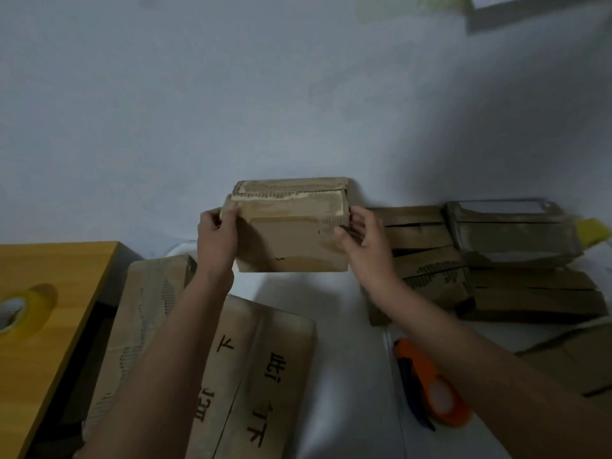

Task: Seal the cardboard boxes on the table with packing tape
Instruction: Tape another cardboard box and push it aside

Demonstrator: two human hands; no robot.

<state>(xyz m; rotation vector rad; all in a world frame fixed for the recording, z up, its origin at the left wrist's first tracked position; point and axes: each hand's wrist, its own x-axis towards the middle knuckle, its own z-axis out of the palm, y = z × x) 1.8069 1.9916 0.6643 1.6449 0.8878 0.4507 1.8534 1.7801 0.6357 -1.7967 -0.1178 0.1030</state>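
A small brown cardboard box [291, 236] with torn, worn flaps is held up above the white table [347, 326], close to the wall. My left hand [217, 235] grips its left end, thumb on the top corner. My right hand [362, 238] grips its right end, fingers curled round the edge. A roll of yellowish packing tape [25, 308] lies on the orange wooden surface [49, 342] at the far left. An orange tape cutter [430, 389] lies on the table under my right forearm.
A large flat box [258, 376] with black characters lies in front of me, with another worn box [149, 299] beside it. Several stacked boxes [480, 260] fill the right side, one wrapped in tape [510, 231]. A yellow object [594, 231] sits far right.
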